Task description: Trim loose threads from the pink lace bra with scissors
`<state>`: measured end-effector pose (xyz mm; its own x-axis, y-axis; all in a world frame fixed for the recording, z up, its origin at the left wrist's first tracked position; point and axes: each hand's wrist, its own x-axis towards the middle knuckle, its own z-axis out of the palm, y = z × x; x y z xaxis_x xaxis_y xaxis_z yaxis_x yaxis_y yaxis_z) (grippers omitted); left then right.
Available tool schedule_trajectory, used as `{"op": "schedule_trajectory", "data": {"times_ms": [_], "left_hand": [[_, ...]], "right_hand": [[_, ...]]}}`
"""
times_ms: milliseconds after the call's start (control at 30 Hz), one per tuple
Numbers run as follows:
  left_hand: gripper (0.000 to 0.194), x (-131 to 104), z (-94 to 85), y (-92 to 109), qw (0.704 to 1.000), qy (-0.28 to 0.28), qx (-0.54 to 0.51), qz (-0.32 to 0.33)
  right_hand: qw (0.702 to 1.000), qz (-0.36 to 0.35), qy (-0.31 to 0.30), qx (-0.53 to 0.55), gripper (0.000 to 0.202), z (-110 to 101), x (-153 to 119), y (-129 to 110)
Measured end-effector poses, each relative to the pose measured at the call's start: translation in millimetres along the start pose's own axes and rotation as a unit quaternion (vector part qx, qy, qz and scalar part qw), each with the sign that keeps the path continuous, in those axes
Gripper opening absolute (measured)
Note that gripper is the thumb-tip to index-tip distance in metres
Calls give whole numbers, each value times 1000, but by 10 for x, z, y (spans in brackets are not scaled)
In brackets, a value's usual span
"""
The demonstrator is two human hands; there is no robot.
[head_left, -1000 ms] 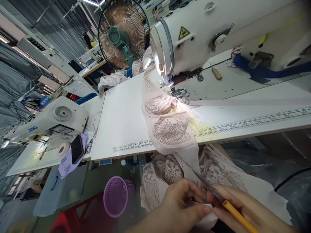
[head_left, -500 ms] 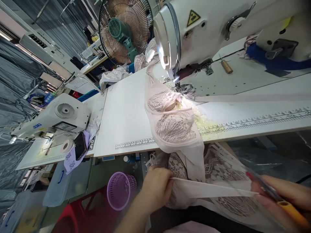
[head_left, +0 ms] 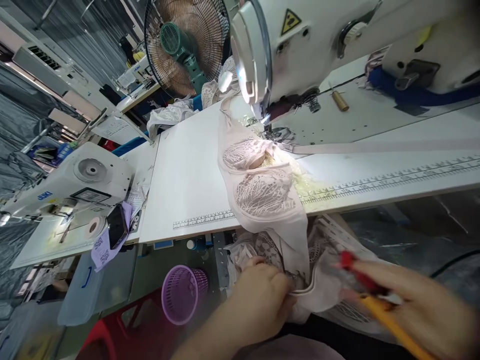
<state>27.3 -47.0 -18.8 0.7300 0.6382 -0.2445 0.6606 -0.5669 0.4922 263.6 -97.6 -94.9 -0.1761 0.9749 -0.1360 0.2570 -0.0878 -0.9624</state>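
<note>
Bra [head_left: 262,195] on the table [head_left: 191,175], basket [head_left: 180,295] below left, fan [head_left: 210,45] behind

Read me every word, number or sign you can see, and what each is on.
"JUKI": left machine.
"JUKI", smaller: far machine.
Yellow warning triangle, no words: near machine.
Too small or blurred: numbers on the ruler, print on the purple slip, writing on the white sheet.

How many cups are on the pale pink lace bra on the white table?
2: the farther pale pink lace cup, by the large white sewing machine; the nearer pale pink lace cup.
</note>
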Motion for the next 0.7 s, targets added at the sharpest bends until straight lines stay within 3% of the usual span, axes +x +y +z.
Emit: {"op": "schedule_trajectory", "data": {"times_ms": [67, 200, 400, 533, 700], "left_hand": [[6, 21, -3, 52, 1000, -1, -5, 9], [11, 19, -27, 98, 1000, 3, -29, 9], [8, -63, -99, 15, 999, -23, 14, -22], [17, -173, -202, -113, 998, -21, 39, -38], [24, -365, -292, -318, 997, 48, -38, -52]], "right_hand": [[999, 2, -52, 5, 4, 186, 94, -233], [994, 36, -106, 14, 17, 368, 197, -458], [992, 60, -112, 22, 17, 357, 184, -397], [991, 64, -115, 33, 16, 337, 171, -359], [991, 64, -98, 58, 14, 314, 168, -363]]}}
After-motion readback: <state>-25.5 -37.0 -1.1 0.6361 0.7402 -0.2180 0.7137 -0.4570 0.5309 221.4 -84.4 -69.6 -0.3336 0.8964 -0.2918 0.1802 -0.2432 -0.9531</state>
